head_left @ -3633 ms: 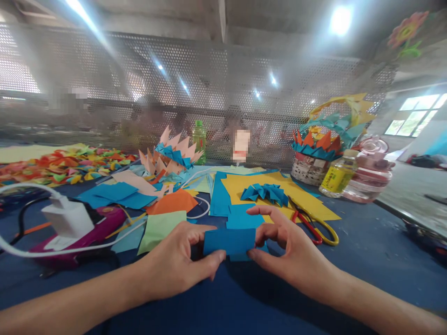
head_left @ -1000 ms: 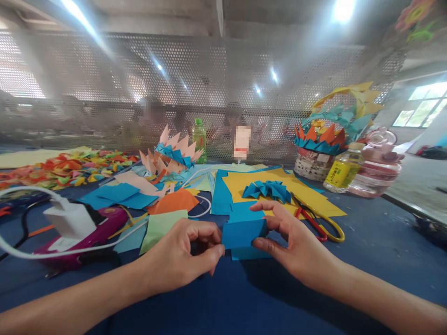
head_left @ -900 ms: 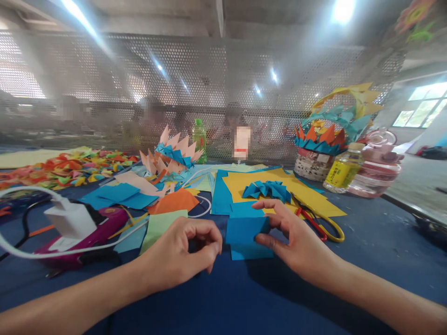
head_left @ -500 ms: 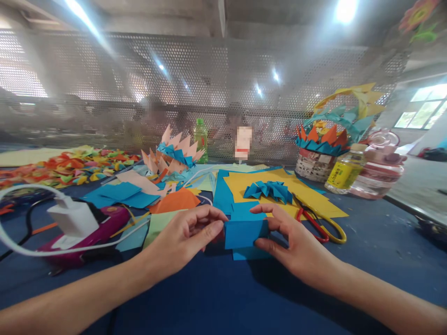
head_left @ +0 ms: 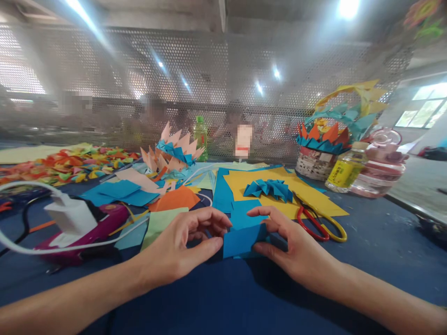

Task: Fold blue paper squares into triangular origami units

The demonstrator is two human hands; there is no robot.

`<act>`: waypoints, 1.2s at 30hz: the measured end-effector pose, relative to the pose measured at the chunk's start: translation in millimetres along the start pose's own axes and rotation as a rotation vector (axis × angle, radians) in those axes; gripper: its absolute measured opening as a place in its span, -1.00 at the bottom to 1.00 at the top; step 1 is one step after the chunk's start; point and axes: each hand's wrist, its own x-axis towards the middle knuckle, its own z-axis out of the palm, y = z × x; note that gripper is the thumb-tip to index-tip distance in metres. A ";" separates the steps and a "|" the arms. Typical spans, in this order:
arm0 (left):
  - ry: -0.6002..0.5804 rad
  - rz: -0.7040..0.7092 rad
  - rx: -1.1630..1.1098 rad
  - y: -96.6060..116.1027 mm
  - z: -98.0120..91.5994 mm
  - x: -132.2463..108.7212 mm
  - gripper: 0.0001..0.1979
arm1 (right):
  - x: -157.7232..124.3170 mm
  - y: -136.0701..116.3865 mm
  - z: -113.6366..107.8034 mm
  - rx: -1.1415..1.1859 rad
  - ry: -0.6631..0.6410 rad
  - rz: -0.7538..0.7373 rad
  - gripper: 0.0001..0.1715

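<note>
A small rectangle of blue paper [head_left: 240, 241], seemingly folded, is tilted in front of me. At its right edge my right hand [head_left: 279, 232] pinches it between thumb and fingers, with the index finger lifted over the sheet behind. My left hand [head_left: 199, 239] is curved beside the paper's left edge, thumb and fingers apart; whether the thumb tip touches the edge I cannot tell. Just behind lies another flat piece of blue paper [head_left: 246, 211]. Beyond that, a pleated strip of folded blue paper [head_left: 268, 190] rests on yellow sheets [head_left: 240, 185].
Scissors [head_left: 321, 218] with red and yellow handles lie to the right. A purple power strip [head_left: 87, 232] with a white charger [head_left: 70, 215] is at left. Further back are a green bottle [head_left: 200, 139], pink paper crowns [head_left: 174, 146], colourful folded pieces [head_left: 70, 167] and a yellow-labelled bottle [head_left: 344, 174].
The blue paper has tipped lower and slants, its left end down. My left fingers have opened away from its upper left corner. The right hand keeps its pinch.
</note>
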 end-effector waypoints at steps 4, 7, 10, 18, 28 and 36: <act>0.001 0.016 0.014 3.6 0.0 0.4 -0.75 | -0.5 0.3 -0.3 -0.012 0.010 0.003 -0.52; 0.020 0.014 0.028 5.4 1.3 0.2 -0.77 | -0.6 -0.5 -0.3 -0.027 0.014 0.000 -0.53; 0.021 -0.011 0.029 6.8 3.0 0.3 -0.81 | 0.0 -1.1 -0.7 -0.039 0.022 -0.010 -0.53; 0.016 -0.086 0.061 9.3 8.8 2.3 -0.84 | -5.0 -2.5 2.3 -0.176 -0.014 -0.132 -0.50; -0.016 0.008 0.158 4.1 18.5 -6.6 -0.63 | -14.7 -23.4 12.6 -0.532 0.119 -0.573 -0.49; 0.053 0.091 0.292 0.8 16.1 -7.1 -0.65 | -11.2 -15.8 9.1 -0.641 0.076 -0.702 -0.59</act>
